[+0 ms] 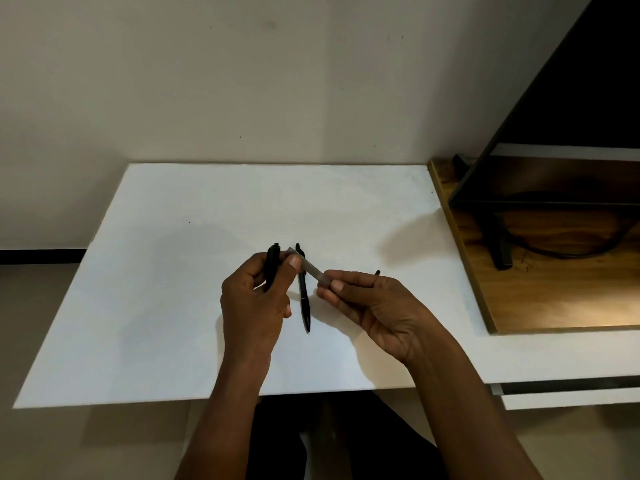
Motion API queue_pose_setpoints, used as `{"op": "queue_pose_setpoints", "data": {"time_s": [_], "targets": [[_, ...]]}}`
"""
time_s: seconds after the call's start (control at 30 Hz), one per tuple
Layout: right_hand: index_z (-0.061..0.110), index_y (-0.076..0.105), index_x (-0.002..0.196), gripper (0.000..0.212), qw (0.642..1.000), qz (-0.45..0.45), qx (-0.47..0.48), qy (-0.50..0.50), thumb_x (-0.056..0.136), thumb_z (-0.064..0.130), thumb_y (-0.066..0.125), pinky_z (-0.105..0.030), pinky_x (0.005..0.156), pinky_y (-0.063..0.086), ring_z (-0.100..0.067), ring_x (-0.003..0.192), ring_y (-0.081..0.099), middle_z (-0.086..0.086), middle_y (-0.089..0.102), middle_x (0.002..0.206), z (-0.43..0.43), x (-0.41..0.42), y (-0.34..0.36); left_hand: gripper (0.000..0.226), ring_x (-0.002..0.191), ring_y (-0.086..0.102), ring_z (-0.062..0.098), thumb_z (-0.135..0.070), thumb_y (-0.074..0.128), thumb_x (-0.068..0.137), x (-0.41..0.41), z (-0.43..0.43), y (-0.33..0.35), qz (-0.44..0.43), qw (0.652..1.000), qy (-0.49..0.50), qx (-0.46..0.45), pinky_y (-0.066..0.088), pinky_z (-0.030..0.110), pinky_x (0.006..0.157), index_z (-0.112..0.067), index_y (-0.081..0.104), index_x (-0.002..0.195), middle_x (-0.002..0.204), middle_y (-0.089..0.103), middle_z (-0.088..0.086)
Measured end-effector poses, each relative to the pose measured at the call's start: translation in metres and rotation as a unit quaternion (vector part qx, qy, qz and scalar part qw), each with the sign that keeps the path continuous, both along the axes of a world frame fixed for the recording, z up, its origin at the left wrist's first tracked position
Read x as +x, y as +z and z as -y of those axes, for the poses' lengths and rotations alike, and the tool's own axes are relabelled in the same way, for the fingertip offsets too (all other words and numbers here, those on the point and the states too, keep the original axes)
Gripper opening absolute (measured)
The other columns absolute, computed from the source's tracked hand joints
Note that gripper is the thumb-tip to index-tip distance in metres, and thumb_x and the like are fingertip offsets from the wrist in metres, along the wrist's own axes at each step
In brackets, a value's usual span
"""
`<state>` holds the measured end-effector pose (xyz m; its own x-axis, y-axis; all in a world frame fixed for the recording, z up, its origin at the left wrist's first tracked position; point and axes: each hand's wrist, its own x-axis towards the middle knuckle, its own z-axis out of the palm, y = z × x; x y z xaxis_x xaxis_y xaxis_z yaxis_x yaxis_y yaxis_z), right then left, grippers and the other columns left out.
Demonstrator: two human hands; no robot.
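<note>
Grey strip [309, 266], thin, flat and straight, spans the gap between the two hands, raised above the white board [173, 306]. Its long axis runs on a slant: the far end lies up and to the left at the left hand [254, 306], and the near end lies lower and to the right at the right hand [370, 306]. The left thumb [293, 263] presses on the far end. The right thumb [337, 286] and forefinger pinch the near end, with the other fingers of that hand curled loosely under.

The left hand's fingers also wrap a black pen [270, 261], which stands nearly upright in the fist, its top pointing away from the person just left of the strip's far end.

Under the strip, a second pen [304, 299] lies on the board between the hands, its long axis running almost straight toward the person with the writing tip nearest.

A small black tip [377, 272] shows just past the right hand's knuckles; what it belongs to is hidden.
</note>
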<state>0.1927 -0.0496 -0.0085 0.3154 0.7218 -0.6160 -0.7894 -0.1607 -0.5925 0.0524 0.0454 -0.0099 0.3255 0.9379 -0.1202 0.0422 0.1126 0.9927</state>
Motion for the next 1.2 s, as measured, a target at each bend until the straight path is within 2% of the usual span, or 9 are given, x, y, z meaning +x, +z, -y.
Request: {"op": "queue_pose_setpoints", "data": {"time_s": [0.23, 0.3, 0.37, 0.47, 0.63, 0.87, 0.97, 1.07, 1.2], "targets": [[-0.013, 0.072, 0.104, 0.023, 1.000, 0.005, 0.002, -0.005, 0.082, -0.016, 0.066, -0.028, 0.074, 0.063, -0.033, 0.094, 0.076, -0.027, 0.075, 0.104, 0.000, 0.000, 0.002, 0.010, 0.042, 0.045, 0.014, -0.035, 0.075, 0.086, -0.001, -0.003, -0.005, 0.016, 0.999, 0.023, -0.030, 0.040, 0.022, 0.046, -0.025, 0.077, 0.085, 0.067, 0.062, -0.006], [-0.012, 0.072, 0.102, 0.021, 1.000, 0.013, -0.001, -0.010, 0.082, -0.016, 0.065, -0.028, 0.072, 0.063, -0.033, 0.090, 0.077, -0.027, 0.075, 0.100, 0.000, 0.000, 0.003, 0.011, 0.042, 0.044, 0.013, -0.035, 0.075, 0.086, -0.002, -0.003, -0.006, 0.027, 0.998, 0.029, -0.053, 0.039, 0.025, 0.048, -0.024, 0.077, 0.087, 0.070, 0.064, 0.002], [-0.011, 0.073, 0.101, 0.021, 1.000, 0.023, 0.000, -0.014, 0.082, -0.016, 0.066, -0.027, 0.071, 0.062, -0.032, 0.089, 0.077, -0.027, 0.076, 0.098, 0.000, 0.000, 0.004, 0.013, 0.041, 0.043, 0.012, -0.034, 0.075, 0.086, -0.002, -0.004, -0.006, 0.042, 0.995, 0.038, -0.077, 0.038, 0.023, 0.047, -0.022, 0.077, 0.090, 0.081, 0.074, 0.005], [-0.009, 0.072, 0.102, 0.022, 0.999, 0.052, 0.000, -0.014, 0.081, -0.014, 0.069, -0.027, 0.073, 0.062, -0.033, 0.088, 0.077, -0.027, 0.076, 0.097, 0.001, 0.002, 0.006, 0.011, 0.038, 0.042, 0.010, -0.029, 0.074, 0.087, -0.002, -0.005, -0.007, 0.055, 0.992, 0.057, -0.101, 0.037, 0.017, 0.040, -0.019, 0.077, 0.092, 0.087, 0.079, -0.001], [-0.007, 0.072, 0.103, 0.024, 0.992, 0.123, -0.010, -0.027, 0.079, -0.010, 0.074, -0.030, 0.078, 0.063, -0.034, 0.087, 0.077, -0.027, 0.076, 0.094, 0.003, 0.005, 0.006, 0.012, 0.035, 0.042, 0.007, -0.029, 0.073, 0.087, -0.004, -0.006, -0.008, 0.055, 0.983, 0.084, -0.153, 0.029, 0.016, 0.033, -0.018, 0.077, 0.090, 0.087, 0.080, -0.003], [-0.003, 0.074, 0.100, 0.018, 0.986, 0.159, -0.011, -0.049, 0.082, -0.005, 0.074, -0.027, 0.076, 0.062, -0.028, 0.081, 0.078, -0.020, 0.078, 0.088, 0.007, 0.013, 0.007, 0.013, 0.036, 0.042, 0.007, -0.027, 0.074, 0.087, -0.008, -0.009, -0.008, 0.093, 0.959, 0.103, -0.247, 0.028, 0.015, 0.032, -0.015, 0.073, 0.090, 0.090, 0.081, -0.001], [-0.003, 0.075, 0.100, 0.018, 0.989, 0.141, 0.003, -0.040, 0.082, -0.002, 0.074, -0.023, 0.072, 0.061, -0.022, 0.076, 0.077, -0.015, 0.078, 0.085, 0.007, 0.013, 0.009, 0.013, 0.035, 0.043, 0.006, -0.023, 0.073, 0.088, -0.007, -0.008, -0.008, 0.103, 0.952, 0.092, -0.272, 0.027, 0.016, 0.030, -0.011, 0.072, 0.093, 0.093, 0.081, 0.003], [-0.003, 0.076, 0.103, 0.030, 0.993, 0.115, 0.024, 0.008, 0.075, 0.005, 0.078, -0.022, 0.070, 0.060, -0.021, 0.075, 0.075, -0.016, 0.076, 0.086, 0.004, 0.007, 0.011, 0.018, 0.034, 0.043, 0.006, -0.020, 0.071, 0.087, -0.004, -0.007, -0.008, 0.088, 0.955, 0.062, -0.277, 0.027, 0.015, 0.029, -0.007, 0.072, 0.100, 0.096, 0.080, 0.003], [0.000, 0.079, 0.096, 0.029, 0.995, 0.099, 0.022, 0.010, 0.068, 0.009, 0.079, -0.021, 0.068, 0.059, -0.019, 0.072, 0.075, -0.016, 0.077, 0.084, 0.000, 0.000, 0.012, 0.013, 0.035, 0.044, 0.006, -0.020, 0.070, 0.087, -0.003, -0.002, -0.009, 0.063, 0.960, -0.014, -0.271, 0.027, 0.015, 0.030, -0.010, 0.074, 0.093, 0.096, 0.080, 0.004]]}}
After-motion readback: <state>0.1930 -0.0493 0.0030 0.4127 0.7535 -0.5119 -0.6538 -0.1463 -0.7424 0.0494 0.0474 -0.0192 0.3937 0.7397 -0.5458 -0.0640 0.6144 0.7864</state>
